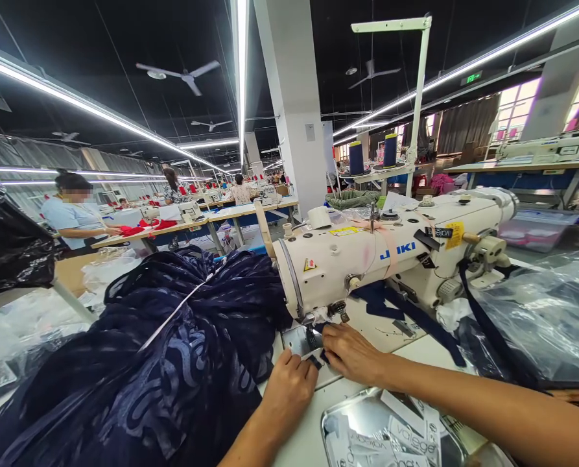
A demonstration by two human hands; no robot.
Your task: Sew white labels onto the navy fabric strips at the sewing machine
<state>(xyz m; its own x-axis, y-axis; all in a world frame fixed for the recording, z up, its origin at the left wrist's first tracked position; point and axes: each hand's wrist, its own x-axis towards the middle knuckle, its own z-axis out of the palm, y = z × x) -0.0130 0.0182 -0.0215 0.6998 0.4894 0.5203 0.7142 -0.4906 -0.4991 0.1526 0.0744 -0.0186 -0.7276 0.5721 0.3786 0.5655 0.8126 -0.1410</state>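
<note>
A cream Juki sewing machine [391, 256] stands on the white table [415, 350]. A big heap of dark navy patterned fabric [163, 350] lies to its left. My left hand [289, 386] rests on the table at the fabric's edge, fingers curled near the needle plate [299, 340]. My right hand [350, 350] sits just right of the presser foot [313, 334], its fingers pinching a small dark piece with a white label under the foot. What exactly each finger grips is partly hidden.
A metal tray [347, 415] with several printed labels sits near my right forearm. Clear plastic bags [542, 311] pile up at the right. Thread cones [357, 155] stand behind the machine. Another person [75, 214] works at a table at the far left.
</note>
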